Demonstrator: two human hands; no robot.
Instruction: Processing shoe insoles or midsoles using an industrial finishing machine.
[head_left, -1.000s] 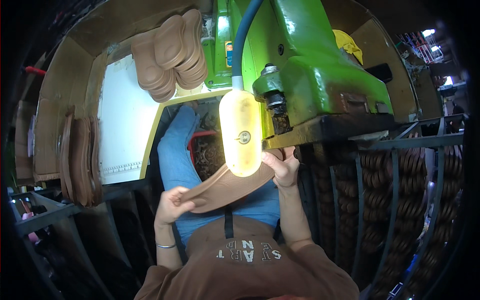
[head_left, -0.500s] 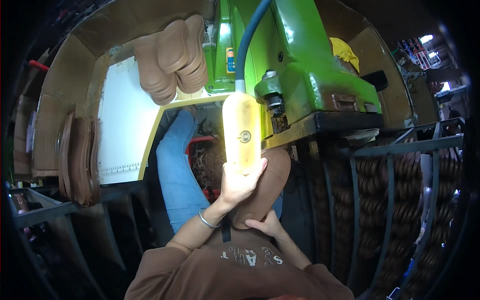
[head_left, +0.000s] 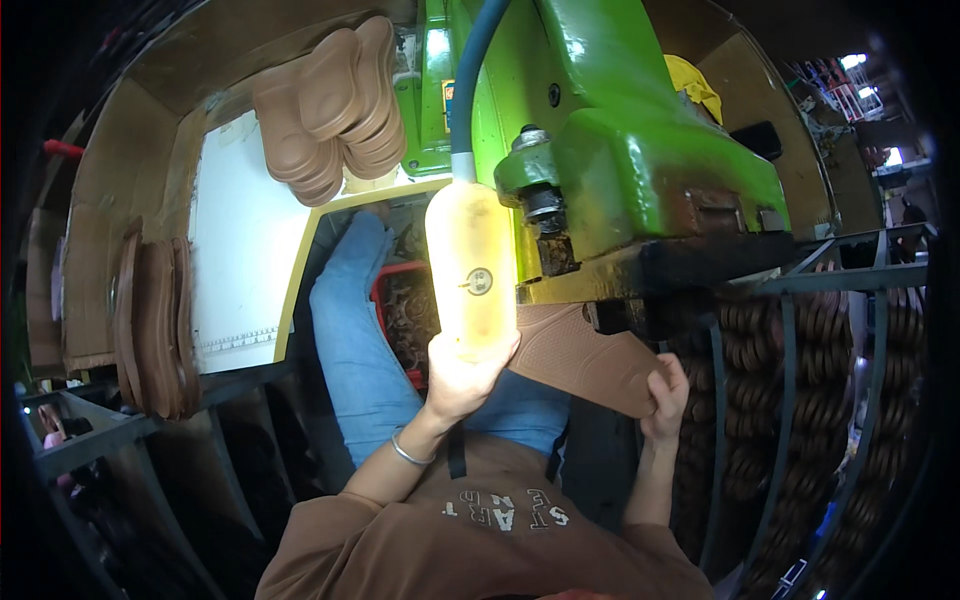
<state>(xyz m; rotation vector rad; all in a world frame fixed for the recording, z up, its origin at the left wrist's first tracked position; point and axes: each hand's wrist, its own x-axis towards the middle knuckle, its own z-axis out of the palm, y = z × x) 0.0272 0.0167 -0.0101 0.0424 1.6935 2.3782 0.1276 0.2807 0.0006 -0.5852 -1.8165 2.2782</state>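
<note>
My left hand (head_left: 462, 375), a bracelet on its wrist, grips the lower end of a translucent yellow guard (head_left: 470, 260) that hangs in front of the green machine (head_left: 640, 150). My right hand (head_left: 668, 400) holds a brown shoe sole (head_left: 585, 355) by its right end. The ribbed sole lies flat just under the machine's dark spindle (head_left: 545, 205), with its left end behind the guard. Both hands are above my blue-trousered lap.
A pile of brown soles (head_left: 335, 110) rests on the machine's left shelf above a white board (head_left: 240, 250). More soles stand on edge on a rack at the left (head_left: 155, 325). Stacked soles fill a metal rack (head_left: 830, 370) at the right. A red crate (head_left: 400, 310) sits below.
My left hand let go of the sole and rose to the yellow guard. My right hand carried the sole rightward, and it now lies flat under the machine head.
</note>
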